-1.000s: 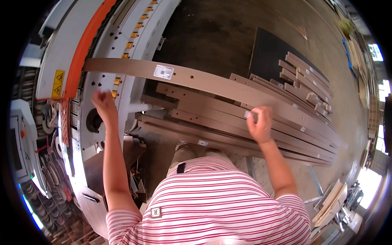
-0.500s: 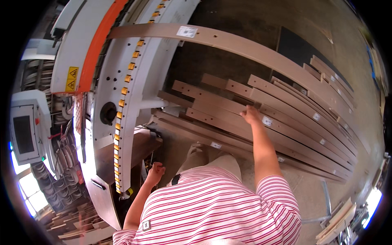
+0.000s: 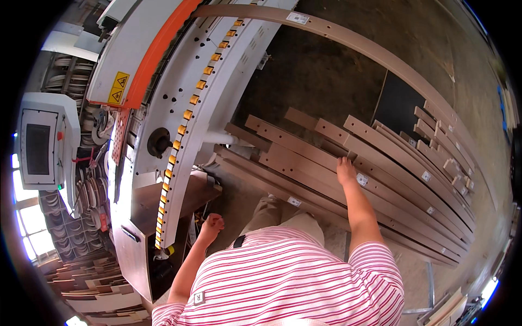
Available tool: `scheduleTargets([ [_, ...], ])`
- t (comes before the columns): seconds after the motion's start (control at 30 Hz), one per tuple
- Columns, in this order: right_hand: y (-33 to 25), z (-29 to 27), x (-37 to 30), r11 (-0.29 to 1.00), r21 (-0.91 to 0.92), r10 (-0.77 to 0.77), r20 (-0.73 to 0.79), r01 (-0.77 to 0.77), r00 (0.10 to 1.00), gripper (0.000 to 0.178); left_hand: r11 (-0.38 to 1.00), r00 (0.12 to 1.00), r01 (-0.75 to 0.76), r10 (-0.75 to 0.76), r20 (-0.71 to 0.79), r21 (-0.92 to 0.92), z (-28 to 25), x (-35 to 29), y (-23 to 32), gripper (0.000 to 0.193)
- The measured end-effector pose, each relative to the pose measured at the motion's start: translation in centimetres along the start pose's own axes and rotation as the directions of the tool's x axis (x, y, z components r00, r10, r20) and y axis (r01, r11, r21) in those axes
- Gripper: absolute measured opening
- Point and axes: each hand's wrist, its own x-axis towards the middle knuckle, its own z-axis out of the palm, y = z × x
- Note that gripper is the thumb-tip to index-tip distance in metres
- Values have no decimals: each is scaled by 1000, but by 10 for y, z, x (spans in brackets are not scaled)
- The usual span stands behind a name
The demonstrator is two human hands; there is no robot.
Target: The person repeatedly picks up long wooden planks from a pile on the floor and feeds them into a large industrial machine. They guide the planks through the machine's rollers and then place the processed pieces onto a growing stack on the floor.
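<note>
My right hand (image 3: 346, 170) reaches forward to a long brown board (image 3: 304, 142) in the stack, its fingers closed over the board's upper edge, beside a white label. Part of the grip is hidden behind the hand. Several similar boards (image 3: 380, 142) lie side by side around it, with small drilled holes near their ends. My left hand (image 3: 211, 225) hangs at my left side, fingers curled, with nothing visible in it. It is nearest the brown cabinet (image 3: 133, 255) under the machine.
A white and orange machine (image 3: 163, 54) with a row of yellow rollers (image 3: 187, 114) stands at left. One long board (image 3: 359, 39) stretches from it across the far side. A control panel (image 3: 41, 149) is at far left. A dark sheet (image 3: 399, 100) lies on the floor beyond the stack.
The view has shifted, so the machine and boards sit farther right and the far long board higher. My right hand stays at the same board's edge; my left hand remains curled.
</note>
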Motion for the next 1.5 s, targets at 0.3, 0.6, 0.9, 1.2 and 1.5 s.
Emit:
scheduleTargets([
  [0.3, 20, -7, 15, 995, 67, -81, 86, 75, 993, 51, 997, 993, 71, -67, 98, -34, 10, -4, -33, 21],
  [0.6, 2, -27, 4, 997, 75, -38, 87, 31, 995, 56, 997, 989, 73, -77, 128, 38, 2, 2, -27, 20],
  [0.9, 7, -57, -38, 987, 125, -86, -98, 98, 992, 47, 991, 992, 18, -1, 125, -129, 24, 21, 61, 26],
  [1.2, 23, -159, -105, 947, 177, -298, 177, 267, 938, 29, 805, 989, -30, 110, 99, -592, 48, 34, 134, 41],
  [1.5, -53, -230, -199, 545, 730, -531, -80, 412, 843, 52, 422, 921, -388, 155, -357, -819, 14, 7, 234, 42],
])
